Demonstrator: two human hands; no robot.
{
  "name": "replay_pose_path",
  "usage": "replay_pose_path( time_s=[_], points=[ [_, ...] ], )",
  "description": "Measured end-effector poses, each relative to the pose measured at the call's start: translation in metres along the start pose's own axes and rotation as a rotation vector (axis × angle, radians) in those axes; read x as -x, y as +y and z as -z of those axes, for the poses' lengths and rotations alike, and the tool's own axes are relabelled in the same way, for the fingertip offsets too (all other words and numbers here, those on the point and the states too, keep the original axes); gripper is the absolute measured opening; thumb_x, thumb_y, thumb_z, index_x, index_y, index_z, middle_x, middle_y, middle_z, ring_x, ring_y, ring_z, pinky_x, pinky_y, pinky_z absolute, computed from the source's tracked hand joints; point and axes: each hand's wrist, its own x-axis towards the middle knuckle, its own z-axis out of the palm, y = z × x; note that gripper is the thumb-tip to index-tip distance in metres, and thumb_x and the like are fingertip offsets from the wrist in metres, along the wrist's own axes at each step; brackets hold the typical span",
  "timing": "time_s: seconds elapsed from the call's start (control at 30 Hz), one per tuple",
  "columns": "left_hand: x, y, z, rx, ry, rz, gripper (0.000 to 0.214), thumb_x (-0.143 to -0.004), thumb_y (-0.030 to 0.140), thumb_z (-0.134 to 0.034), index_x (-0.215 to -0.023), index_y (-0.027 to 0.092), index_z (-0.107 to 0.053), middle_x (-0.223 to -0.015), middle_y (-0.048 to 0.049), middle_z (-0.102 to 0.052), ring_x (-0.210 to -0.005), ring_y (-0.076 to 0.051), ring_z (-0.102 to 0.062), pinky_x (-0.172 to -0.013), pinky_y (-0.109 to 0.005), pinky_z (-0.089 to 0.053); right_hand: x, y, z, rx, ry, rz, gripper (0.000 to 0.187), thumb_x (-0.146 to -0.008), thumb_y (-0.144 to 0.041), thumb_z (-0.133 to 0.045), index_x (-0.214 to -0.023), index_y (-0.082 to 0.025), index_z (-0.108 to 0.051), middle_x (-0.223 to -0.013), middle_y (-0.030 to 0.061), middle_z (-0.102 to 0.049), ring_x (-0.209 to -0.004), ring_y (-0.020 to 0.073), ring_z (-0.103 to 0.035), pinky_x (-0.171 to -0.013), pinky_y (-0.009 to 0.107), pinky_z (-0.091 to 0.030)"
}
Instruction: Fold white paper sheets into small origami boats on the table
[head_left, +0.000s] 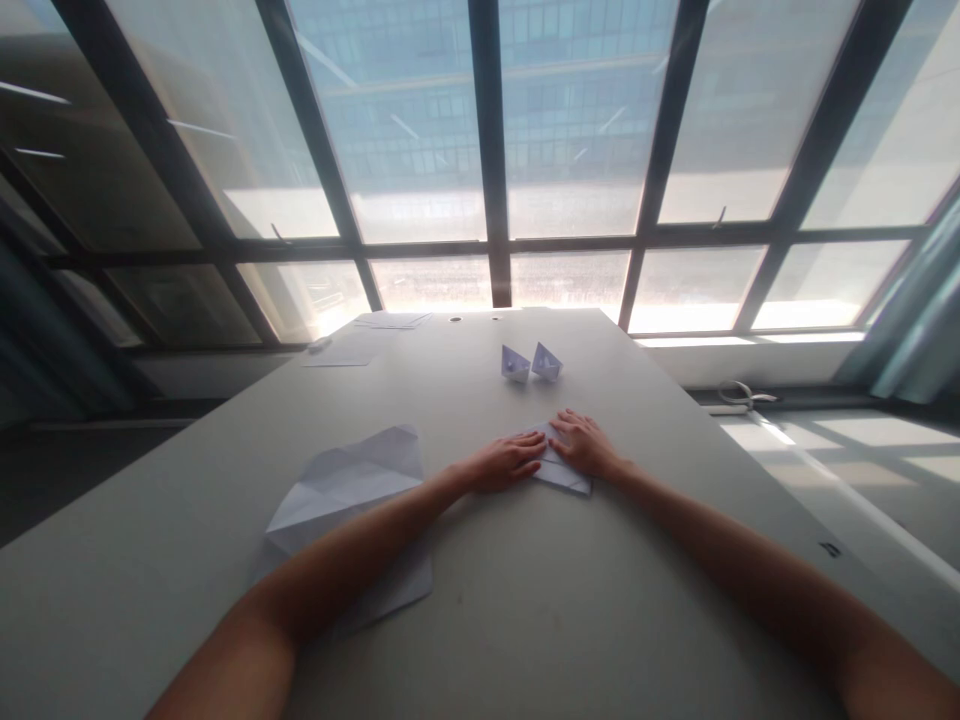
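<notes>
A folded sheet of white paper [564, 474] lies flat on the table under both hands. My left hand [510, 462] rests on its left part, fingers stretched out and pointing right. Across its upper right part lies my right hand [583, 442], fingers extended toward the upper left. The fingertips of the two hands are close together, and part of the paper is covered by them. Just beyond the hands stand two small folded paper boats, a left one [515, 365] and a right one [547, 363], side by side.
Creased open paper [352, 480] lies to the left, partly under my left forearm. More flat white sheets [345, 345] are at the table's far left. The white table [480, 620] reaches toward large windows [570, 120]. A coiled cable [736, 394] sits beyond its right edge.
</notes>
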Motion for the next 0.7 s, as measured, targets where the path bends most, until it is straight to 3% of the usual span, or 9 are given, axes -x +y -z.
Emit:
replay_pose_path(
  time_s=[0.13,0.27,0.43,0.57,0.7],
  points=[
    [0.000,-0.001,-0.002,0.072,0.056,-0.044,0.040,-0.102,0.028,-0.043,-0.139,0.024,-0.056,-0.151,-0.0041,-0.046,-0.139,-0.021,-0.045,-0.117,-0.034,-0.033,-0.001,0.004,0.002,0.039,0.090,-0.001,0.038,-0.095,-0.036,-0.055,-0.125,-0.016,-0.065,-0.144,0.0170,-0.052,-0.136,0.0313,-0.042,-0.113,0.048,-0.029],
    [-0.004,-0.004,-0.010,0.148,0.154,-0.034,0.035,-0.100,0.025,-0.044,-0.127,0.024,-0.067,-0.137,-0.0036,-0.061,-0.123,-0.020,-0.061,-0.108,-0.032,-0.044,0.001,0.004,0.008,0.025,0.200,0.084,0.022,-0.093,-0.029,-0.061,-0.106,-0.016,-0.073,-0.118,0.0131,-0.067,-0.113,0.0259,-0.057,-0.102,0.039,-0.039],
    [-0.006,-0.006,-0.015,0.161,0.195,0.006,0.029,-0.097,0.026,-0.051,-0.114,0.020,-0.074,-0.127,-0.0076,-0.067,-0.113,-0.021,-0.064,-0.104,-0.033,-0.046,0.004,-0.003,0.004,-0.098,0.158,0.231,0.018,-0.092,-0.017,-0.059,-0.090,-0.021,-0.077,-0.099,0.0065,-0.070,-0.096,0.0199,-0.061,-0.091,0.031,-0.044],
    [-0.003,-0.007,-0.011,0.089,0.139,-0.015,0.033,-0.096,0.028,-0.054,-0.125,0.024,-0.069,-0.145,-0.0061,-0.054,-0.137,-0.024,-0.045,-0.116,-0.038,-0.032,0.006,-0.009,0.002,-0.115,0.149,0.244,0.021,-0.092,-0.014,-0.058,-0.099,-0.021,-0.076,-0.101,0.0062,-0.071,-0.098,0.0197,-0.062,-0.091,0.031,-0.043],
    [0.000,-0.011,-0.006,0.000,-0.018,-0.014,0.049,-0.100,0.037,-0.049,-0.147,0.028,-0.047,-0.162,-0.0060,-0.025,-0.150,-0.028,-0.021,-0.122,-0.045,-0.017,0.007,-0.010,0.006,-0.101,0.145,0.240,0.023,-0.090,-0.012,-0.059,-0.103,-0.022,-0.075,-0.102,0.0061,-0.072,-0.098,0.0195,-0.063,-0.091,0.030,-0.043]
  ],
)
